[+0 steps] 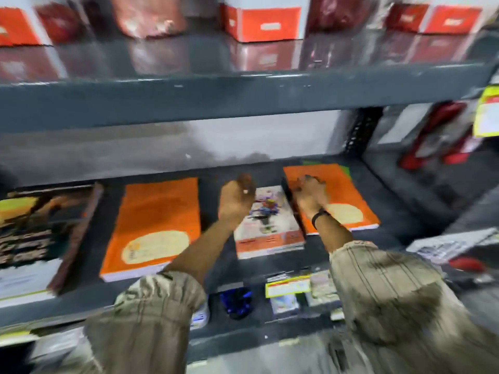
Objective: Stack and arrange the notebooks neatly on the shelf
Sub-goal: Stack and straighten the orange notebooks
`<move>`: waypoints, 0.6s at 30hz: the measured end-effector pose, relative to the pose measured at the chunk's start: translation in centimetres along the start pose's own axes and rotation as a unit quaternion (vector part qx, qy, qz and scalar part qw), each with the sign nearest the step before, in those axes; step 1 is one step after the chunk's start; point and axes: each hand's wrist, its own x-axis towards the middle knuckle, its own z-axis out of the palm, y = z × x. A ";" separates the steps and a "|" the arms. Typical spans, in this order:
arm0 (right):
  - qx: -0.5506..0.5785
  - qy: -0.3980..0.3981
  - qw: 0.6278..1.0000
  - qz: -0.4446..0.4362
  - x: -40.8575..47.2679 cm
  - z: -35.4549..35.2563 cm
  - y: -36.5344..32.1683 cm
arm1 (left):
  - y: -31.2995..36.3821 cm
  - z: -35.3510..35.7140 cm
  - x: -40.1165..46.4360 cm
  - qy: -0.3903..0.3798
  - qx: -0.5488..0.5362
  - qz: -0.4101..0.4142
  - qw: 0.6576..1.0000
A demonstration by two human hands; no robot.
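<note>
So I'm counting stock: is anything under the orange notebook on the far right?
Yes. A green edge peeks out beyond the back right corner of that orange notebook, so something lies beneath. What it is stays covered; the right hand also hides part of the cover.

Both hands reach into the grey shelf (270, 268); the left hand (235, 199), fingers curled, hangs over the far end of a white flowered notebook (266, 225); the right hand (310, 194) rests on an orange notebook (345, 190); another orange notebook (156, 225) lies left of the left fingers; the picture is blurred.
</note>
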 end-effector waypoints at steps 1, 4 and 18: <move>-0.029 0.007 0.999 0.031 0.6 -1.5 3.0 | 2.8 3.2 -0.2 -0.046 -0.058 -0.032 0.997; -0.088 -0.008 0.990 0.112 1.1 -4.0 8.6 | 7.6 9.1 -0.7 -0.160 -0.143 -0.121 0.969; -0.022 0.021 0.982 0.184 1.8 -6.9 11.7 | 8.5 14.8 2.0 0.000 -0.247 -0.262 0.933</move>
